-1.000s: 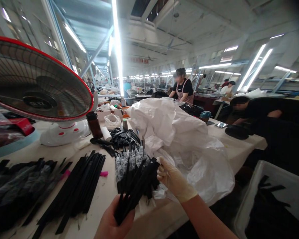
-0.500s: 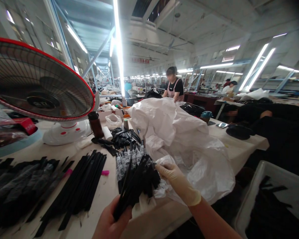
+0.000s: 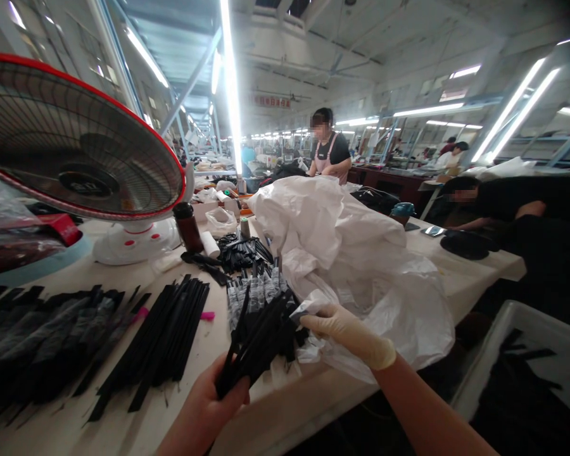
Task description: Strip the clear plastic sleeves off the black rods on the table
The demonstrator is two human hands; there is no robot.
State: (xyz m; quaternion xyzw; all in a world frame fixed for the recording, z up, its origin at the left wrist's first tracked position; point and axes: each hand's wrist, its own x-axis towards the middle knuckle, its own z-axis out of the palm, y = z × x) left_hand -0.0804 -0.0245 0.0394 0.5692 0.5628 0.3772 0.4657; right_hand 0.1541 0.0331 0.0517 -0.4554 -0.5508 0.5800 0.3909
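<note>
My bare left hand (image 3: 213, 396) is wrapped round the lower end of a bundle of black strips (image 3: 259, 342), which fan out away from me. At their far right side my right hand (image 3: 344, 329), in a pale thin glove, pinches the tip of one black strip between thumb and fingers. Plastic-wrapped bundles of black strips (image 3: 261, 288) lie just behind the held ones. A large crumpled white plastic bag (image 3: 332, 234) spreads beyond and under my right hand. Loose black strips (image 3: 171, 342) rest on the table left of my left hand.
A red-rimmed fan (image 3: 85, 183) stands at the left above more wrapped strips (image 3: 42, 348). A dark bottle (image 3: 187, 228) is near its base. On the floor at right sits a white bin (image 3: 484, 354) with black pieces. One co-worker (image 3: 332, 152) stands opposite; another person (image 3: 527, 196) bends at right.
The view has shifted, so most things sit a little further right. My hands keep their holds on the strips. The person at the right shows more, with an arm reaching toward the table.
</note>
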